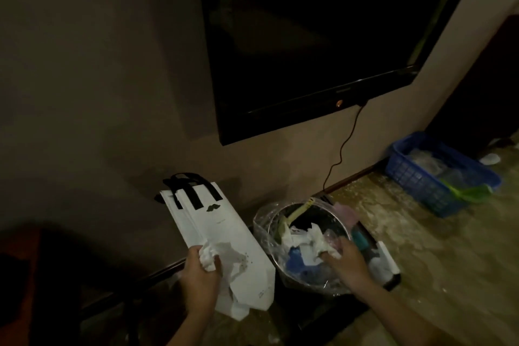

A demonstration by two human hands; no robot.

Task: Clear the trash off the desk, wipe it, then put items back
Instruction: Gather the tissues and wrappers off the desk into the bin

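Observation:
A round trash bin (269,226) lined with clear plastic stands on the floor by the wall, filled with crumpled white tissues, blue scraps and a stick. My right hand (346,260) reaches into the bin and pinches a crumpled white tissue (323,244). My left hand (200,275) grips another crumpled tissue (209,257) together with the edge of a white paper bag (224,239) with black handles. The bag leans against the wall left of the bin. The desk is not in view.
A dark TV (309,36) hangs on the wall, its cable (341,154) dropping to the floor behind the bin. A blue plastic basket (421,180) with clear items and a green object sits at right. A white and black object (389,264) lies right of the bin.

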